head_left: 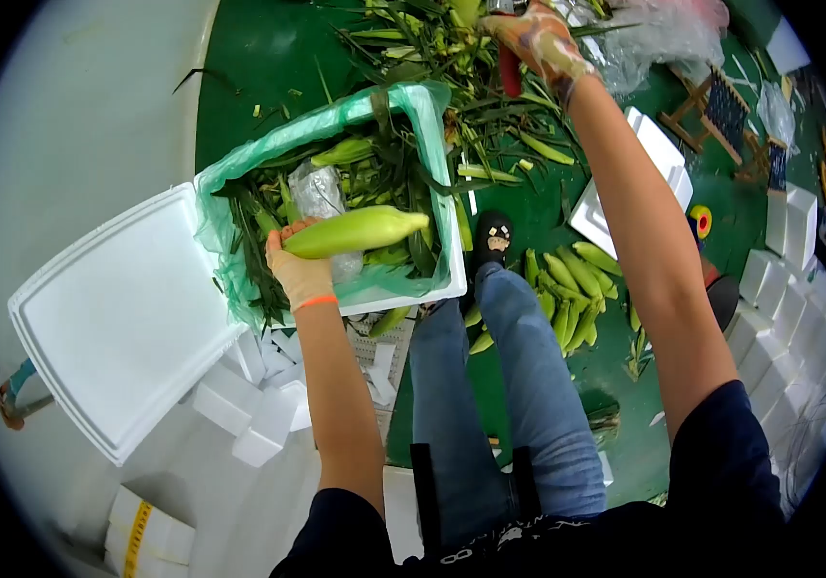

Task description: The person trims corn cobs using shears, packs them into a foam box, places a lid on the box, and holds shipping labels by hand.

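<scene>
An ear of corn (pixel 360 232) in pale green husk lies in my left hand (pixel 299 273), which wears a thin glove with an orange cuff. My left hand holds it by the wide end, over the open foam box (pixel 458 246). Husks, leaves and a clear plastic-wrapped bundle (pixel 318 191) are inside the box, along a green plastic liner (pixel 268 146). Far ahead, my right hand (pixel 540 46), in a stained glove, is closed near the husk pile. Something red (pixel 509 71) shows beneath its fingers; its kind is unclear.
Loose husks and leaves (pixel 432 58) cover the green floor ahead. Several ears of corn (pixel 576 289) lie right of my legs. The white foam lid (pixel 124 318) is at the left. A small folding stool (pixel 721 111), clear plastic (pixel 663 39) and stacked foam boxes (pixel 788 313) are at the right.
</scene>
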The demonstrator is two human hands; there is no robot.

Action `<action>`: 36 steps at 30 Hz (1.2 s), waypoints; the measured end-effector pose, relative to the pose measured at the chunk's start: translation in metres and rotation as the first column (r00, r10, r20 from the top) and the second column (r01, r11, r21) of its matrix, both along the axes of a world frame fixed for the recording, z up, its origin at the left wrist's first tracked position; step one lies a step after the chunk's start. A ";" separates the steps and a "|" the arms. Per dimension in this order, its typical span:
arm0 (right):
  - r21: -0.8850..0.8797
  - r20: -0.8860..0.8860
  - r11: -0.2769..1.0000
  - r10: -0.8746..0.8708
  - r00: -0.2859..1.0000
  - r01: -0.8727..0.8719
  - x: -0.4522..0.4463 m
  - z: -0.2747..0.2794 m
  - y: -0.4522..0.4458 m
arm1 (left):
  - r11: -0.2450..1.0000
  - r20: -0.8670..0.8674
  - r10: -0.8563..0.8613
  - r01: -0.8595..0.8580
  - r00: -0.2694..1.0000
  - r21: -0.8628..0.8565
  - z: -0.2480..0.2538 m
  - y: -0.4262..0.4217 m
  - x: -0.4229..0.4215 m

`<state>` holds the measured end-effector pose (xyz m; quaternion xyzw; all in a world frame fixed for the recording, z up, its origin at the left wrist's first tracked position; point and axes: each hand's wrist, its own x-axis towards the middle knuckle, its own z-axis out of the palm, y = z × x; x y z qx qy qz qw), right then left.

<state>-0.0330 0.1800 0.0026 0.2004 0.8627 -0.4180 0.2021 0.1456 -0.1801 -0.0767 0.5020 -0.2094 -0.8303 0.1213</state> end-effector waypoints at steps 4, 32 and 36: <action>0.071 -0.052 0.989 0.132 0.990 -0.128 0.130 -0.029 -0.017 | 0.936 0.099 -0.336 0.344 0.937 -0.075 0.019 0.044 0.022; 0.345 0.852 0.929 -0.371 0.371 0.135 0.800 -0.112 -0.065 | -0.340 0.617 -0.779 0.902 -0.113 -0.265 0.041 0.033 0.237; 0.602 0.565 0.559 -0.803 0.190 0.570 0.730 -0.076 -0.079 | -0.056 0.513 -0.856 0.977 0.059 -0.206 0.056 0.023 0.279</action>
